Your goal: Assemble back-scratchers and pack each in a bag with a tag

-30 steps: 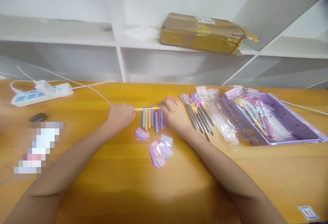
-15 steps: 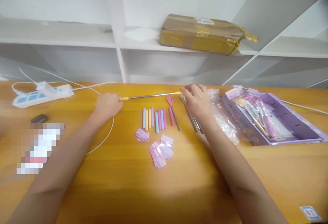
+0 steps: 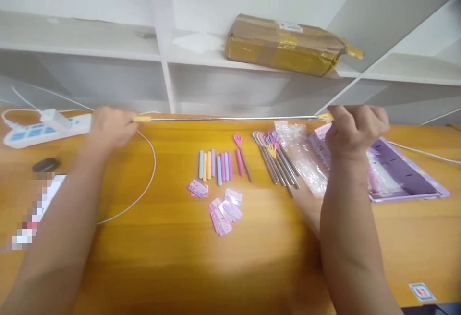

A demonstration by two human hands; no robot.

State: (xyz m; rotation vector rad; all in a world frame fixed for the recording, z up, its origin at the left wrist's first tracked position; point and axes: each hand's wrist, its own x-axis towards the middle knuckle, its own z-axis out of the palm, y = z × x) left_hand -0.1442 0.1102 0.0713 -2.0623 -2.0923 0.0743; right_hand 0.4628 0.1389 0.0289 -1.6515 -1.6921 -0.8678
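A telescopic back scratcher [image 3: 230, 118] with a long metal rod and yellow ends is stretched level above the table's back edge. My left hand [image 3: 114, 128] is closed around its yellow handle end. The other yellow end is in my closed right hand [image 3: 356, 127], whose fingers hide the tip. Below the rod lie several metal back scratchers [image 3: 275, 161] with coloured claw heads and no sleeves. One with a pink claw [image 3: 238, 140] lies apart, beside a pink handle sleeve [image 3: 239, 162]. Several pastel handle sleeves [image 3: 216, 166] are lined up to its left.
Small printed cards [image 3: 225, 214] lie mid-table. Clear plastic wrap [image 3: 306, 161] and a purple box [image 3: 414, 175] with packaged items are at the right. A power strip [image 3: 46, 130], a white cable [image 3: 154, 171] and a phone [image 3: 50, 195] are at the left. A taped carton [image 3: 284, 46] sits on the shelf.
My hands have moved apart, left hand leftward and right hand rightward, and the back scratcher's rod is much longer. The metal scratchers that my right hand covered now show.
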